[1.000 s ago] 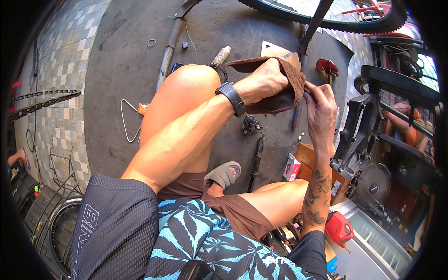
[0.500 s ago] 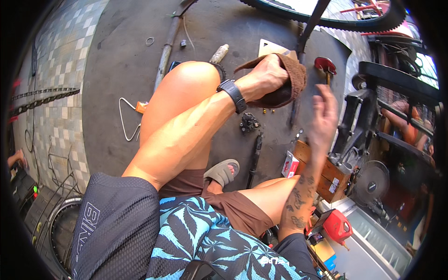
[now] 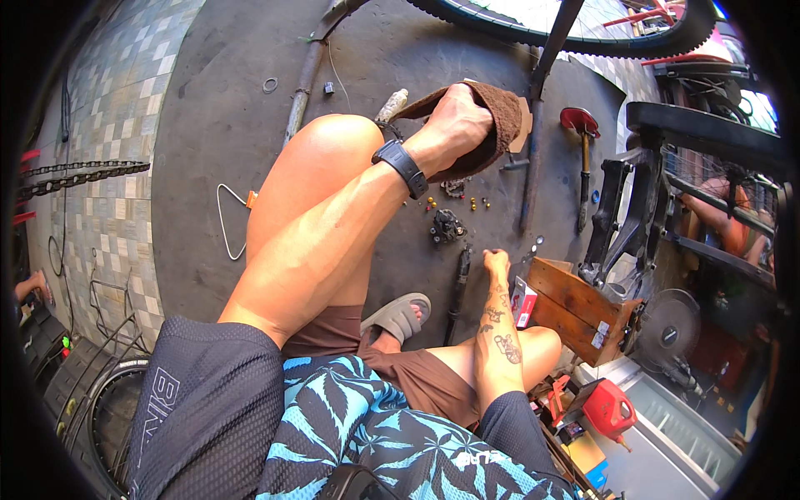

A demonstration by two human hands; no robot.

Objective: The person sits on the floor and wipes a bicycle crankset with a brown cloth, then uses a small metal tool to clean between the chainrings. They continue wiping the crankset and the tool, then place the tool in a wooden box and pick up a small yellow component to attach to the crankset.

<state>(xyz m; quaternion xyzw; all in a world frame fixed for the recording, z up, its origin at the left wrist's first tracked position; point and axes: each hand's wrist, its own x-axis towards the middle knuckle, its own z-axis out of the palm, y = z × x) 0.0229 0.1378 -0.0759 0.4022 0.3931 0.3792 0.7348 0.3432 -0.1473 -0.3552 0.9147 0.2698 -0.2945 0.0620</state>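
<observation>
- We have the brown cloth (image 3: 505, 125) at upper centre of the frame, bunched in our left hand (image 3: 458, 121); the fingers are tucked into its fold, and we cannot tell whether anything else is gripped inside.
- Our right hand (image 3: 497, 260) is low at centre right, its fingers curled in; we cannot tell whether it holds something.
- Just left of it lies the black rod (image 3: 460, 271), and to its right are small silvery pieces (image 3: 537, 242) on the dark floor.
- We would do well to keep the cloth gathered and raised, since a loose edge could sweep the small gold-coloured pieces (image 3: 473, 202) below it.
- We should also keep our right fingertips clear of the black mechanical part (image 3: 448, 226) at centre; a knock might scatter its neighbours.
- A firm grip through a clean fold of cloth would probably slip least.
- The wooden box (image 3: 571, 307) stands at lower right; its contents are hidden from us.
- The red-and-white carton (image 3: 523, 303) is beside it, contents unseen.
- Lower still, the red plastic jug (image 3: 608, 412) hides its fill.
- Behind it, we cannot make out what the translucent bin (image 3: 667, 437) holds.
</observation>
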